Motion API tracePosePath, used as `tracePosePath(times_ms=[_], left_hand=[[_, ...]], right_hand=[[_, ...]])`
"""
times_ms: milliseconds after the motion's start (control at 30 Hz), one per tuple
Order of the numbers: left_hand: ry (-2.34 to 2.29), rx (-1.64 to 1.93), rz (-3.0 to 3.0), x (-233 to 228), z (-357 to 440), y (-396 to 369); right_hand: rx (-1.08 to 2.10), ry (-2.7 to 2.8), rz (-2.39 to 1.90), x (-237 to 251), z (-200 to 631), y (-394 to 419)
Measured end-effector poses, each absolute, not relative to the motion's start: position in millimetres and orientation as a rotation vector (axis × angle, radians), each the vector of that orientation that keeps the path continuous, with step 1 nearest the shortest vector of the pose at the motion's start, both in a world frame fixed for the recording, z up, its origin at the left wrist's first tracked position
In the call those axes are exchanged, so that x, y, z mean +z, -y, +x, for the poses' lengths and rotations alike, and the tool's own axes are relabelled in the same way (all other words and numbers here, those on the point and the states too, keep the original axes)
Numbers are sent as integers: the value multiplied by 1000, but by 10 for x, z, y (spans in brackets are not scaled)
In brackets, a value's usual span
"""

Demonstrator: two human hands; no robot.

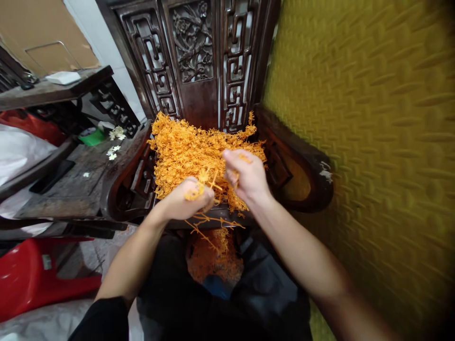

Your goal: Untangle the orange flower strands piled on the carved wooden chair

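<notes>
A large heap of orange plastic sprigs (pixel 185 147), thin and branching, lies on the seat of a dark carved wooden chair (pixel 199 102). Over the heap's front edge, my left hand (pixel 186 199) is closed around some orange plastic sprigs (pixel 204 177), their branched ends sticking out above the fingers. To its right and slightly higher, my right hand (pixel 245 173) is closed in a pinch, with orange bits showing at its fingers. The two hands are apart. Several thin orange stems (pixel 213 220) hang below my left hand, over the seat's front edge.
A yellow textured wall (pixel 362 118) rises close on the right. At left stand a dark wooden side table (pixel 78 182) with a green tape roll (pixel 91 136) and small pale flowers (pixel 117 133), and a red plastic stool (pixel 31 274). Orange bits litter the floor (pixel 216 260) between my legs.
</notes>
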State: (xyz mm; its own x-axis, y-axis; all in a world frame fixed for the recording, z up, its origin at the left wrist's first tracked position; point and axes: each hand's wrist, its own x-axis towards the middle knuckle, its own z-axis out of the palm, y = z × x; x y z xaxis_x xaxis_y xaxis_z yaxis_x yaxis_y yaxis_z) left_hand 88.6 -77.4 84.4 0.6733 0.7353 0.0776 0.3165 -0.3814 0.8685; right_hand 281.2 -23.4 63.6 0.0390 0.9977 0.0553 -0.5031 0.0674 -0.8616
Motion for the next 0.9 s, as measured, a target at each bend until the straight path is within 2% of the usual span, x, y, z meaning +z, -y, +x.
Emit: tracePosePath(times_ms=[133,500,667,800,900], left_hand=[[-674,476,1945,848,816,771],[-767,294,2033,826,851,674],[-791,228,2100,769,837,659],[-801,264,2139,704,830,642],[-864,278,2169,724,822,639]], right_hand=[[1162,642,-789,599,3097,-33],[1311,1112,-707,625,2932,336],[1562,1639,-781,671,3058,351],[1501,1923,-854,656,3007,390],[1401,1827,-856,625,2869,440]])
